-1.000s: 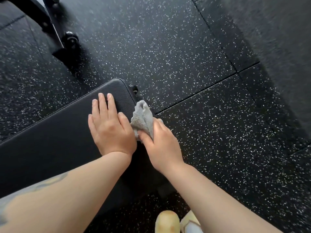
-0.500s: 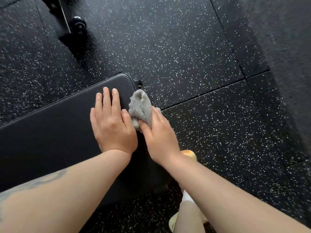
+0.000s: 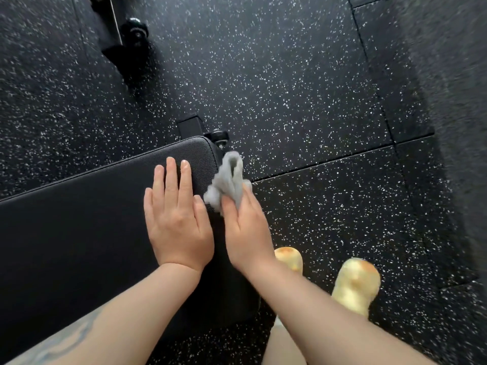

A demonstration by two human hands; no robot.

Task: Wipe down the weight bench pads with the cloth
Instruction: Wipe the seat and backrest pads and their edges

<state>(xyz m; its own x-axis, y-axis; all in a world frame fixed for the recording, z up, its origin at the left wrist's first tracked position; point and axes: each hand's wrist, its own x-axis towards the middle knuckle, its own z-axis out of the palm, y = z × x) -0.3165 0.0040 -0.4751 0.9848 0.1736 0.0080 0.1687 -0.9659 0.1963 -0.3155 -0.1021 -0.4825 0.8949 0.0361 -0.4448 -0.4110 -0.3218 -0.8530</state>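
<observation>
With my left hand [image 3: 177,217] flat, fingers together, on the bench pad [image 3: 79,219], I'd drag the cloth [image 3: 226,184], pinched in my right hand [image 3: 246,227], firmly down its mid-frame end face.

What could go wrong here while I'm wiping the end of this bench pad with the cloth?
The cloth is bunched up, with part sticking up off the bench pad, so the right hand may wipe only a narrow strip. The left hand lies flat on top, so that patch could be missed.
</observation>
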